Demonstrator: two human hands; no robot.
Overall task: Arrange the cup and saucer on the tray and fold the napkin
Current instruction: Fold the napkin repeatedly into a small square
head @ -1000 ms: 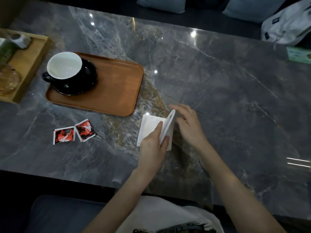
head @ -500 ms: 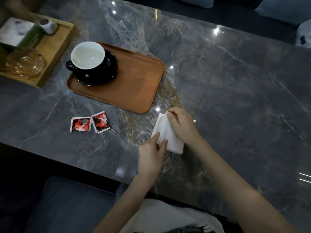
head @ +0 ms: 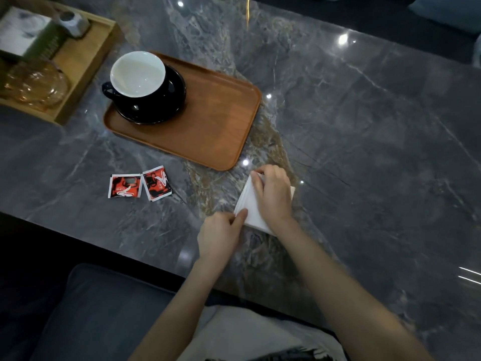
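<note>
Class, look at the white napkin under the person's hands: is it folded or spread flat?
Folded. The napkin shows stacked layered edges along its left side, pressed by the right hand while the left hand pinches its corner.

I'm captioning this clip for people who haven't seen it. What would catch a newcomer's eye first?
Probably the cup, white inside, on its black saucer at the left end of the wooden tray. Next, the white napkin on the dark marble table, pressed flat under the right hand while the left hand pinches its near corner. Two red sachets lie left of the hands.
</note>
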